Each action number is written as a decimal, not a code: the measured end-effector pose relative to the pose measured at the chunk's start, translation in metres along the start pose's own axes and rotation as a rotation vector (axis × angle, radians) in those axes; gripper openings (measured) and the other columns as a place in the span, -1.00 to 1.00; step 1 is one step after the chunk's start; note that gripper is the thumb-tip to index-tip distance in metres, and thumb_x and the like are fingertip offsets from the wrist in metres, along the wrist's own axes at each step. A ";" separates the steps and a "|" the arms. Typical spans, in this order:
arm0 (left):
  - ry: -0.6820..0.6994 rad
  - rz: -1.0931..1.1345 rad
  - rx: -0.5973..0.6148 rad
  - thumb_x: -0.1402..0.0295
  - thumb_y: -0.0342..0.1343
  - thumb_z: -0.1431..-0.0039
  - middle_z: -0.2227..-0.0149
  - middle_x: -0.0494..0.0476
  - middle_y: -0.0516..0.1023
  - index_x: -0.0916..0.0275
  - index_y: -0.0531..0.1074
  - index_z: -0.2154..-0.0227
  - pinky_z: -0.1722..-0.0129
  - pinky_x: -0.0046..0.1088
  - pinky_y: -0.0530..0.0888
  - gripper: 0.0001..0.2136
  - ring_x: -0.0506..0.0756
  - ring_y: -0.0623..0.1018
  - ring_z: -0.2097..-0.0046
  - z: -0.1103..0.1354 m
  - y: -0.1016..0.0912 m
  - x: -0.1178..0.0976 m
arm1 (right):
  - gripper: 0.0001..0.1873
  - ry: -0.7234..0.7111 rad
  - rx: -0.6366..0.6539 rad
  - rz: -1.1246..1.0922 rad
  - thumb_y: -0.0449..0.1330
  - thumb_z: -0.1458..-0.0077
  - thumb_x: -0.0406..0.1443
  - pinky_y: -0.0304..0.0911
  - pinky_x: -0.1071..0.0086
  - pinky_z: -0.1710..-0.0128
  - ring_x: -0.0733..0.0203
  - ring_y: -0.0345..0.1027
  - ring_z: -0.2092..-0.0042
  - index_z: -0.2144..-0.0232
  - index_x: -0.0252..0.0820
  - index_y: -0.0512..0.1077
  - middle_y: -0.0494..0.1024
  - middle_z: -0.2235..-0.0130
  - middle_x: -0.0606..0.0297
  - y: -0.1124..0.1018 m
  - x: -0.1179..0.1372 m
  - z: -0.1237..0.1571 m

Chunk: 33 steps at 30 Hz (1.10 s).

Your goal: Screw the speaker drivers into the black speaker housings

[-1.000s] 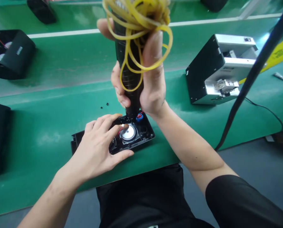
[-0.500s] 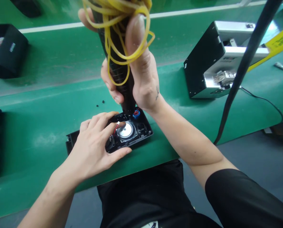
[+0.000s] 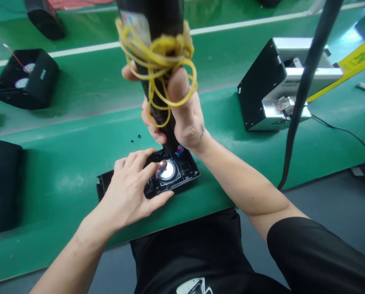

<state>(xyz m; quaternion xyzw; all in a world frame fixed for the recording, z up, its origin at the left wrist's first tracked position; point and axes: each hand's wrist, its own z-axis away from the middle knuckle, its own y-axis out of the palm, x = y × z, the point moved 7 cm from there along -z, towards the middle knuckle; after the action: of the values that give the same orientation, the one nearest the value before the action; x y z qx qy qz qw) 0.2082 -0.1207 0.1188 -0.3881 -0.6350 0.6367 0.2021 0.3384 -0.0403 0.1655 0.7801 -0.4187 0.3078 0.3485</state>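
Note:
My right hand [image 3: 186, 116] is wrapped around a black electric screwdriver [image 3: 166, 18] with yellow rubber bands [image 3: 157, 61] bunched around its body. The screwdriver points down at the far edge of a black speaker panel [image 3: 191, 173]; its tip is hidden. Across the panel's left part lies my left hand [image 3: 128, 185], thumb at the near edge and fingers over the far side, holding it on the table. A round silver-backed speaker driver [image 3: 167, 170] shows beside my left fingertips, where a red wire ends. Blue and red wiring [image 3: 180, 151] sits near the screwdriver's lower end.
Two tiny dark screws [image 3: 139, 136] lie beyond the panel on the green table [image 3: 72, 163]. Black speaker boxes [image 3: 41, 79] stand at left. A black and silver machine [image 3: 262, 90] is at right, with a black cable [image 3: 301, 90] hanging before it.
The view has shifted, so the table's contents appear slightly lower and the left-hand items farther right. Both hands keep their holds; the screwdriver stays at the panel's far edge.

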 end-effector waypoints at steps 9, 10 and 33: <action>0.007 0.001 -0.029 0.03 0.25 -0.26 -0.29 0.45 0.42 0.24 0.51 -0.04 -0.05 0.04 0.41 -0.56 0.45 0.44 -0.26 0.001 0.000 -0.003 | -0.46 -0.073 0.032 -0.063 0.14 -0.44 0.21 0.17 0.58 0.65 0.43 0.20 0.60 0.14 -0.13 0.25 0.38 0.46 0.61 0.011 0.011 0.014; 0.004 0.003 -0.030 0.04 0.26 -0.25 -0.29 0.46 0.41 0.24 0.51 -0.03 -0.06 0.04 0.41 -0.57 0.45 0.43 -0.26 0.001 0.001 -0.003 | -0.47 -0.057 0.009 -0.061 0.15 -0.43 0.20 0.17 0.57 0.65 0.43 0.18 0.60 0.15 -0.12 0.25 0.37 0.46 0.61 0.010 0.011 0.015; -0.122 0.439 -0.186 -0.02 0.47 -0.09 -0.39 0.21 0.42 0.03 0.47 -0.21 -0.37 -0.09 0.43 -0.35 0.27 0.41 -0.40 0.007 -0.035 0.030 | -0.32 0.028 -0.415 -0.102 0.29 -0.07 0.35 -0.01 0.30 0.75 0.26 0.09 0.69 0.01 0.08 0.66 0.34 0.54 0.32 -0.036 0.056 0.016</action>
<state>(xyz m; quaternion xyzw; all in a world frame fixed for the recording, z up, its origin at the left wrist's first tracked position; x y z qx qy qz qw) 0.1763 -0.0993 0.1450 -0.4946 -0.6023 0.6263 -0.0163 0.3987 -0.0630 0.1889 0.7073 -0.4285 0.2076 0.5226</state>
